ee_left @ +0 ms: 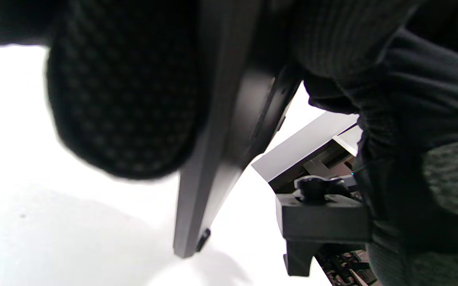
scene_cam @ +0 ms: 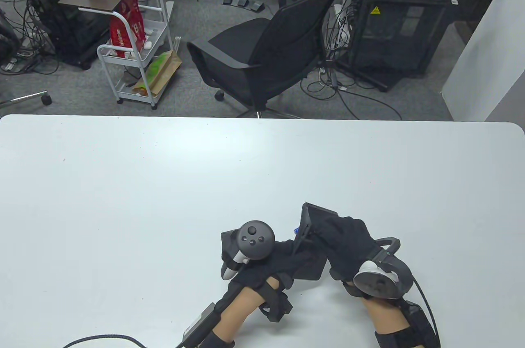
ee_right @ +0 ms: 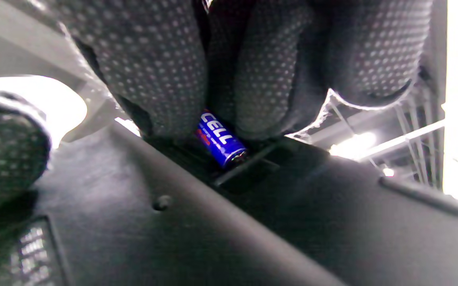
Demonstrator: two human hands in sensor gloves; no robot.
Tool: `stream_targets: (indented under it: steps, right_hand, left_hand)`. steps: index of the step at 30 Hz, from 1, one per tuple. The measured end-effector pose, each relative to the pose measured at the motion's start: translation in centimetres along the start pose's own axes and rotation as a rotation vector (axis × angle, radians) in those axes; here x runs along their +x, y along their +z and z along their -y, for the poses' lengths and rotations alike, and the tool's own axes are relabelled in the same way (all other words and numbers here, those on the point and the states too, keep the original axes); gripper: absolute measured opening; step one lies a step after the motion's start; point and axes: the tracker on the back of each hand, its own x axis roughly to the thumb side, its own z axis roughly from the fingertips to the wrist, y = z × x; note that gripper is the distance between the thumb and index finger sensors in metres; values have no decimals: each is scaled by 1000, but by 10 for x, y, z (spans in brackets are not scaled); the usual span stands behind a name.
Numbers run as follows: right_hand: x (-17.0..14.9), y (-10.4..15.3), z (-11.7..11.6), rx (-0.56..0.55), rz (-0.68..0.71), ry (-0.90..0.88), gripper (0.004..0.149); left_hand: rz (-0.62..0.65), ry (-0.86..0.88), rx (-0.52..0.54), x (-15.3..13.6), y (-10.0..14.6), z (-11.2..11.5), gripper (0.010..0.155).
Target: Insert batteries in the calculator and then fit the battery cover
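A black calculator stands tilted on edge on the white table, its back toward my right hand. My left hand grips its lower left side; in the left wrist view a finger presses against the calculator's edge. My right hand lies over the back. In the right wrist view its fingers pinch a blue battery with its end at the open battery compartment in the calculator's back. No battery cover shows in any view.
The hands work near the table's front edge, right of centre. Beyond the far edge stand a black office chair and a white cart. A cable runs off my left wrist at the front edge.
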Motion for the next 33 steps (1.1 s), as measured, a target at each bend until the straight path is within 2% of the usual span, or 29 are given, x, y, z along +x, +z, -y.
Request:
stream_targets:
  steps: [11,33]
  right_hand:
    - [9,-1,-1,-28,59,94,39]
    - [14,-5,-7,70,106,157,35]
  left_hand:
    - [-16,8,15,1,2,2,61]
    - [-16,-26,-3,2,1,3,61]
